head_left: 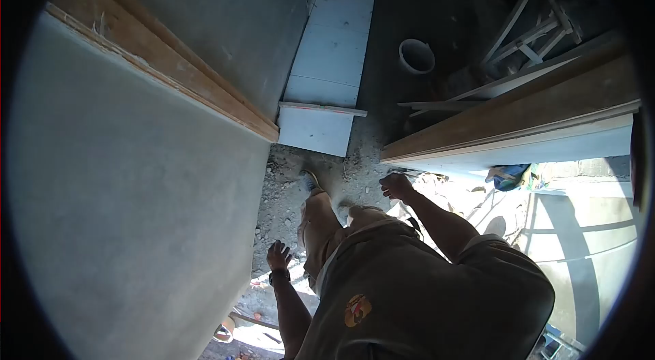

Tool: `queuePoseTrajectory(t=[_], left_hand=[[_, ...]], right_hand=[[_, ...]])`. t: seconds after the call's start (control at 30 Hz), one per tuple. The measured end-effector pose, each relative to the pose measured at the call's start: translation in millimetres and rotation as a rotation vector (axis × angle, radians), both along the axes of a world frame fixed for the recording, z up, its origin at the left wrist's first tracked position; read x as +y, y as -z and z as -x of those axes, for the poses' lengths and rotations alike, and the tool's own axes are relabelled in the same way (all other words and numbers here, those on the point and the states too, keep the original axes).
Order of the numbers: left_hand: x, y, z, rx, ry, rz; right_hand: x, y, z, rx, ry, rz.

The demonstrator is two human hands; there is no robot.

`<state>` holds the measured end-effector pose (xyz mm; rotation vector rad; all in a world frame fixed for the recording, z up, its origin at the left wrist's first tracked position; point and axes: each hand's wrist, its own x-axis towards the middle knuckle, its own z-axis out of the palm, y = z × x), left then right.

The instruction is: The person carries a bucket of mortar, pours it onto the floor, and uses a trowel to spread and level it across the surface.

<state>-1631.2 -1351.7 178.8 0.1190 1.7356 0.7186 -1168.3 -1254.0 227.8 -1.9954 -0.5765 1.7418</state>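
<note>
My left hand (pixel 278 256) hangs low beside the grey plastered wall, with a dark watch (pixel 279 275) on its wrist. Its fingers are apart, and nothing is in them. My right hand (pixel 396 187) is held out near the lower end of the wooden door frame (pixel 505 111). Its fingers are loosely curled, and I see no object in them. One shoe (pixel 310 180) stands forward on the rubble-strewn floor (pixel 280 186); the other foot is mostly hidden by my trousers.
Ahead lies a long pale panel (pixel 327 53) with a wooden strip (pixel 322 108) across it. A white bucket (pixel 416 56) stands to its right, near timber trestles (pixel 532 39) in shadow. A grey wall (pixel 150 176) with wooden trim (pixel 157 53) borders my left. Colourful cloth (pixel 510 176) lies right.
</note>
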Motion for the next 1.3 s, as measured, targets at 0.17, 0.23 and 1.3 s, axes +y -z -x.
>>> queuePoseTrajectory(t=[0.17,0.23,1.3], left_hand=[[16.9,18.0,12.7,-0.028,0.071,0.248],[44.3,14.5,17.5,-0.072,0.068,0.261],[661.1,33.3,-338.4,-0.041,0.625,0.141]], right_hand=[[51.1,-5.0,58.0,-0.034,-0.040,-0.103],[90.4,-9.8,73.1,-0.137,-0.332,-0.226],[466.6,0.8,-289.6,0.103,0.677,-0.269]])
